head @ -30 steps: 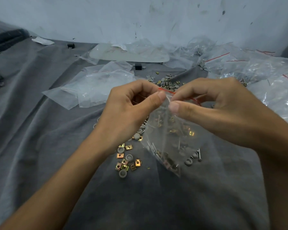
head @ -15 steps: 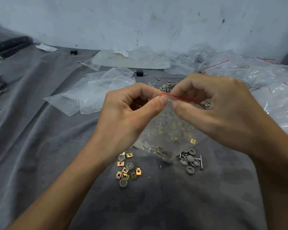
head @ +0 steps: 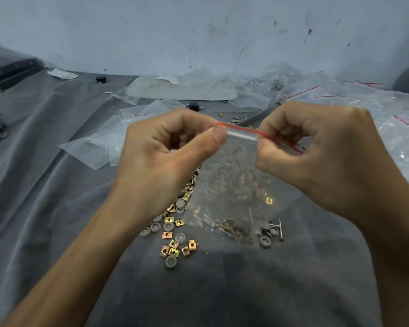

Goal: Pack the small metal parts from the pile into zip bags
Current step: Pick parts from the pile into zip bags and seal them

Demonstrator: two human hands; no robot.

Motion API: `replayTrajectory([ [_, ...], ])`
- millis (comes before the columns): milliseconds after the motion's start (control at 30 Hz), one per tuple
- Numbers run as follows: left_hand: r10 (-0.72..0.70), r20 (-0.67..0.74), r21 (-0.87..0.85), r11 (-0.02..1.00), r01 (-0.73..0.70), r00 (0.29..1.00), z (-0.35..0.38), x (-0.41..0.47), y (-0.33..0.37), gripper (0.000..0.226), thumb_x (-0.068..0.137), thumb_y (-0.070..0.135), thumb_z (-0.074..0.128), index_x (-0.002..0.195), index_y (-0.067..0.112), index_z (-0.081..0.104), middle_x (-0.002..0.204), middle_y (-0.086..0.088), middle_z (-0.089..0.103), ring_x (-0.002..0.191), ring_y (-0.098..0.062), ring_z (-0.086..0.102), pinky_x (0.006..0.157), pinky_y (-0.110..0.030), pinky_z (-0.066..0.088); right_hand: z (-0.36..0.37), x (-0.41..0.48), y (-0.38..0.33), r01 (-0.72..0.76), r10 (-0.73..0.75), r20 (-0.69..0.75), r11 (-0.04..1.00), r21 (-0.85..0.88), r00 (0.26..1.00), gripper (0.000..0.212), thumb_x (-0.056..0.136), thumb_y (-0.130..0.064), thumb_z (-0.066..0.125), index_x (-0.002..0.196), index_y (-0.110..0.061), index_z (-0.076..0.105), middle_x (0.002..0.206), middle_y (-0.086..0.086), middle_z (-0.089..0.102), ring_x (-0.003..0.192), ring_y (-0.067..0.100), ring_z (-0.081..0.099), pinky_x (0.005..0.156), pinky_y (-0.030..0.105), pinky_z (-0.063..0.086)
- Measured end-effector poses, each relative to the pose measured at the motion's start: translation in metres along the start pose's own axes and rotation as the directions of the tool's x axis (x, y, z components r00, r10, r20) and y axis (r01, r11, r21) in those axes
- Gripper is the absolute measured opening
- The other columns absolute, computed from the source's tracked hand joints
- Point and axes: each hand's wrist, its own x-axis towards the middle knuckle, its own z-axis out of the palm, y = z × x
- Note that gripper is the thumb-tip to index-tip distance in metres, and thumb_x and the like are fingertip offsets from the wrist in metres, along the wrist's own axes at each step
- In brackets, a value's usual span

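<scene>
- Your left hand [head: 165, 156] pinches the left end of the red seal strip [head: 241, 130], thumb pressed over curled fingers.
- Your right hand [head: 316, 156] grips the strip's right end. Its fingertips tuck behind the plastic, hard to see.
- The zip bag [head: 234, 185] hangs between both hands, over the near middle of the grey cloth [head: 57, 208]. I can't tell whether the seal is fully closed.
- The contents are blurred through the plastic, gathered at the bag's bottom corner.
- The pile of metal parts [head: 175, 239] lies below, partly hidden behind the bag and your left wrist.
- Flat clear bags [head: 99, 147] lie far left. Crinkled bags [head: 387, 119] far right are cut off by the frame edge.
</scene>
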Motion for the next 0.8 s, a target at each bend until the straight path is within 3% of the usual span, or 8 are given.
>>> replayTrajectory([
  [100, 0.036, -0.028, 0.054, 0.998, -0.034, 0.999, -0.004, 0.001, 0.004, 0.001, 0.087, 0.022, 0.074, 0.086, 0.022, 0.075, 0.078, -0.025, 0.063, 0.069, -0.046, 0.051, 0.057, -0.046, 0.041, -0.005, 0.0, 0.009, -0.031, 0.034, -0.029, 0.995, 0.095, 0.999, 0.008, 0.079, -0.026, 0.069, 0.072, -0.025, 0.067, 0.06, -0.007, 0.062, 0.059, 0.002, 0.057, 0.06, 0.013, 0.042],
  [267, 0.015, -0.077, -0.001, 1.0, -0.015, 0.997, -0.009, 0.004, 0.0, 0.003, 0.084, 0.024, 0.077, 0.081, 0.026, 0.077, 0.072, -0.005, 0.068, 0.064, -0.02, 0.053, 0.059, -0.027, 0.044, -0.008, -0.003, 0.026, -0.058, 0.07, -0.074, 0.987, 0.149, 0.995, 0.005, 0.08, -0.024, 0.07, 0.075, -0.022, 0.07, 0.066, 0.0, 0.067, 0.056, 0.012, 0.058, 0.056, 0.035, 0.05],
  [400, 0.028, -0.128, 0.053, 0.998, -0.021, 0.991, -0.019, 0.009, -0.003, 0.009, 0.088, 0.02, 0.075, 0.081, 0.025, 0.074, 0.071, -0.004, 0.061, 0.065, -0.013, 0.05, 0.058, -0.026, 0.041, -0.017, -0.006, 0.043, -0.071, 0.094, -0.145, 0.985, 0.159, 0.985, 0.009, 0.083, -0.023, 0.067, 0.079, -0.03, 0.072, 0.07, -0.003, 0.071, 0.057, 0.003, 0.056, 0.054, 0.02, 0.046],
  [533, 0.046, -0.202, 0.089, 0.996, -0.028, 0.978, -0.034, 0.014, -0.003, 0.007, 0.089, 0.018, 0.071, 0.082, 0.021, 0.07, 0.067, -0.004, 0.06, 0.065, -0.01, 0.052, 0.063, -0.025, 0.043, -0.021, -0.012, 0.061, -0.165, 0.188, -0.152, 0.975, 0.151, 0.97, 0.012, 0.081, -0.032, 0.061, 0.077, -0.031, 0.072, 0.069, 0.0, 0.072, 0.065, 0.028, 0.068, 0.062, 0.048, 0.057],
  [567, 0.043, -0.199, 0.103, 0.994, -0.022, 0.979, -0.035, 0.014, -0.003, 0.008, 0.089, 0.019, 0.071, 0.081, 0.022, 0.071, 0.066, -0.009, 0.059, 0.064, -0.011, 0.051, 0.06, -0.026, 0.042, -0.018, -0.012, 0.061, -0.157, 0.186, -0.124, 0.964, 0.213, 0.975, 0.013, 0.082, -0.033, 0.06, 0.079, -0.032, 0.073, 0.071, 0.002, 0.073, 0.067, 0.027, 0.069, 0.063, 0.048, 0.057],
  [667, 0.021, -0.17, 0.125, 0.992, 0.0, 0.985, -0.03, 0.01, -0.005, 0.013, 0.089, 0.018, 0.073, 0.077, 0.024, 0.071, 0.071, -0.022, 0.054, 0.062, -0.02, 0.045, 0.057, -0.039, 0.034, 0.002, -0.011, 0.049, -0.166, 0.176, 0.018, 0.885, 0.434, 0.984, 0.017, 0.088, -0.043, 0.063, 0.097, -0.036, 0.075, 0.095, -0.004, 0.077, 0.083, 0.011, 0.071, 0.072, 0.03, 0.06],
  [733, 0.006, -0.146, 0.118, 0.993, 0.011, 0.989, -0.03, 0.009, -0.006, 0.013, 0.089, 0.018, 0.073, 0.076, 0.023, 0.072, 0.069, -0.02, 0.054, 0.062, -0.02, 0.045, 0.056, -0.037, 0.035, 0.017, -0.01, 0.041, -0.179, 0.158, 0.084, 0.891, 0.418, 0.984, 0.03, 0.085, -0.051, 0.07, 0.111, -0.039, 0.072, 0.105, -0.011, 0.075, 0.095, 0.007, 0.071, 0.079, 0.021, 0.056],
  [800, -0.005, -0.118, 0.086, 0.996, 0.015, 0.993, -0.033, 0.011, -0.007, 0.01, 0.087, 0.022, 0.074, 0.077, 0.024, 0.073, 0.064, -0.008, 0.059, 0.062, -0.013, 0.05, 0.057, -0.026, 0.04, 0.027, -0.011, 0.037, -0.141, 0.117, 0.092, 0.936, 0.323, 0.989, 0.028, 0.086, -0.049, 0.073, 0.11, -0.035, 0.071, 0.094, -0.02, 0.073, 0.086, 0.002, 0.069, 0.072, 0.016, 0.052],
])
